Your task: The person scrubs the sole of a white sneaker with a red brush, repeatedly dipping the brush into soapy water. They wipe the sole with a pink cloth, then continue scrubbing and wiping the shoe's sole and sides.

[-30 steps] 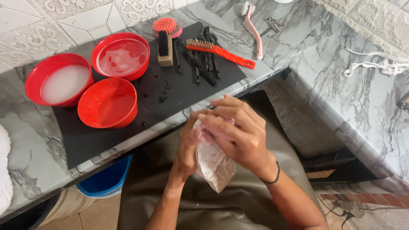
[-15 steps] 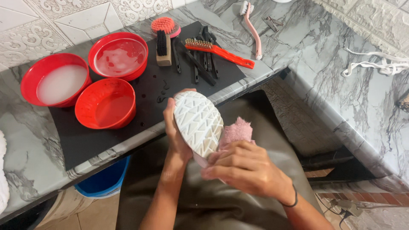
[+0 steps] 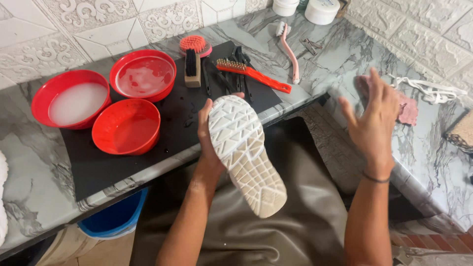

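Note:
My left hand (image 3: pixel 209 143) grips a white shoe (image 3: pixel 244 150) from behind, its patterned sole turned up toward me, over my lap. My right hand (image 3: pixel 372 120) hovers open and blurred above the marble counter at the right, just left of a pink cloth (image 3: pixel 406 108) lying there. Three red bowls stand on a black mat (image 3: pixel 98 165): one with milky liquid (image 3: pixel 71 98), one with foamy water (image 3: pixel 143 74), one nearly dry (image 3: pixel 127 125).
Brushes lie at the mat's far end: a round pink-bristled one (image 3: pixel 194 44), a black-bristled wooden one (image 3: pixel 192 66), a red-handled wire one (image 3: pixel 253 74), a pink toothbrush-like one (image 3: pixel 290 49). White laces (image 3: pixel 433 91) lie at the right. A blue bucket (image 3: pixel 113 219) stands under the counter.
The pink cloth left the shoe and now lies on the counter at the right. My right hand swung right and opened. The shoe's sole is fully exposed.

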